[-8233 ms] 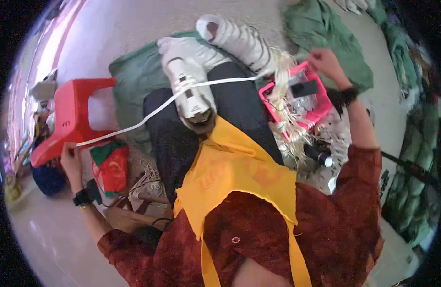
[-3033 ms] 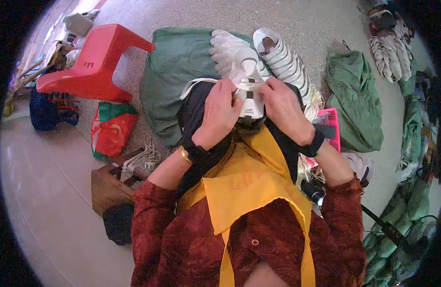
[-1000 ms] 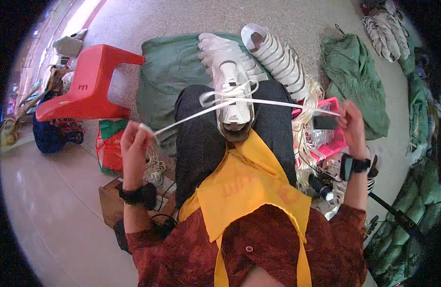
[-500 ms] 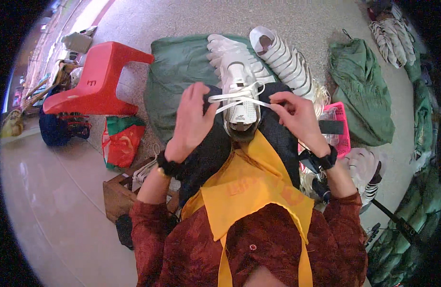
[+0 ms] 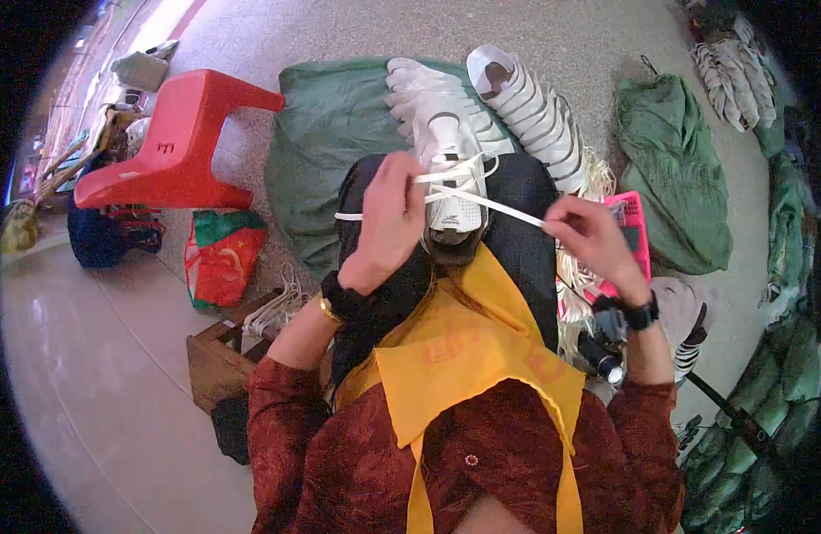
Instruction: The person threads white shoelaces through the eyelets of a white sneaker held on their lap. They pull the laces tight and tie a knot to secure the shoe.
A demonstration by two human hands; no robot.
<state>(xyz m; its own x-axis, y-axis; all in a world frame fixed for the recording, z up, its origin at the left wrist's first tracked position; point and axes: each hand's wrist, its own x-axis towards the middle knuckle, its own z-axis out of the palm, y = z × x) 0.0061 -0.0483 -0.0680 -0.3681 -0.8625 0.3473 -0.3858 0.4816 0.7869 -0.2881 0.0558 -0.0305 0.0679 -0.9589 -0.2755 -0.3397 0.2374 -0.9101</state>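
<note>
a pale speckled floor spread out around the worker, with a green cloth lying beyond the knees and a red plastic chair off to the left. a nested row of white uppers slanted across the floor beyond the right knee, and a pink basket sat near the right forearm.

the white shoe upper lay between the dark trouser legs, just past the top of the yellow apron. its long axis ran almost straight away from the body, its dark end nearest the apron and its pale, open end farthest off. a white lace crossed it sideways, so lace and upper stood roughly crosswise to each other.

the left hand was the nearer one, upright just beside the upper's left edge, which put the upper directly to the right of its fingers. those fingers were bent close together; lace showed on both sides of the hand, but whether they pinched it could not be told. the right hand stood farther out, to the right and slightly nearer the body. its thumb and forefinger were closed on the lace, which stretched straight from the upper to their tips.
</note>
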